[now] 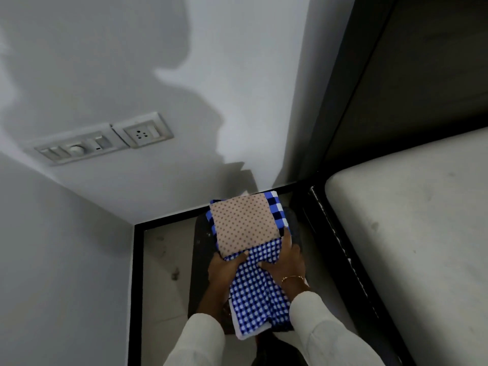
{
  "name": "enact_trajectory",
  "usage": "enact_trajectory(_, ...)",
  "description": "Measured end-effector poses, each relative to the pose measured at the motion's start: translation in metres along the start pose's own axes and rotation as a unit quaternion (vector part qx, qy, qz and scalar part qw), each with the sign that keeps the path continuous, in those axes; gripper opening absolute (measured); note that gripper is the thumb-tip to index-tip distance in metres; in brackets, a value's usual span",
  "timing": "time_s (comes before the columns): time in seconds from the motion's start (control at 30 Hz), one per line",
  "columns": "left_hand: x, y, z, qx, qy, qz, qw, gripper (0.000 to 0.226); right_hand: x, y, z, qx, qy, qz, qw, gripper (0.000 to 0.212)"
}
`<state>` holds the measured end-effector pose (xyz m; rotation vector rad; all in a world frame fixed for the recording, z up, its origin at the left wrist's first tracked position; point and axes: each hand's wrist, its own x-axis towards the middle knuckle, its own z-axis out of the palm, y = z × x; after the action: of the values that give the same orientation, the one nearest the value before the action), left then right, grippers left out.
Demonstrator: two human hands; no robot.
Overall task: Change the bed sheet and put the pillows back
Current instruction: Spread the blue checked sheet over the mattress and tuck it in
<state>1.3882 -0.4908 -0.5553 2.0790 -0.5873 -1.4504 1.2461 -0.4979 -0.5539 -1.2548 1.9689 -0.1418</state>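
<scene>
Left hand [224, 269], right hand [284, 262] gripping blue checked sheet [257, 291], thumbs on top

Both arms reach forward and down from the lower edge of the view, each in a cream sleeve [324, 328] that ends short of the wrist. The left hand [224, 268] lies palm down with its thumb stretched out to the right and its fingers curled out of sight beneath. The right hand [284, 262] sits just beside it, slightly further forward, fingers bent and pointing away from the body, thumb angled in toward the left hand. A thin gold bangle [291, 278] circles the right wrist
</scene>
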Motion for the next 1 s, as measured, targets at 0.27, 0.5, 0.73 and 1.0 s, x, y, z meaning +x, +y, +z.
enact_trajectory(0.27,-0.098,0.049,0.001,-0.16,-0.07,0.055,0.983,0.051,-0.076,-0.016,-0.074,0.125,0.113,-0.074,0.983,0.085)
enact_trajectory(0.5,-0.261,0.1,0.029,-0.221,-0.19,0.102,0.951,0.066,-0.21,0.012,-0.211,0.198,0.257,-0.102,0.941,0.081)
enact_trajectory(0.73,-0.436,0.144,0.128,-0.213,-0.401,0.17,0.875,0.065,-0.334,0.105,-0.371,0.212,0.469,-0.1,0.852,0.06)
enact_trajectory(1.0,-0.628,0.144,0.295,-0.151,-0.565,0.238,0.776,0.049,-0.449,0.251,-0.547,0.188,0.664,-0.04,0.722,0.039)
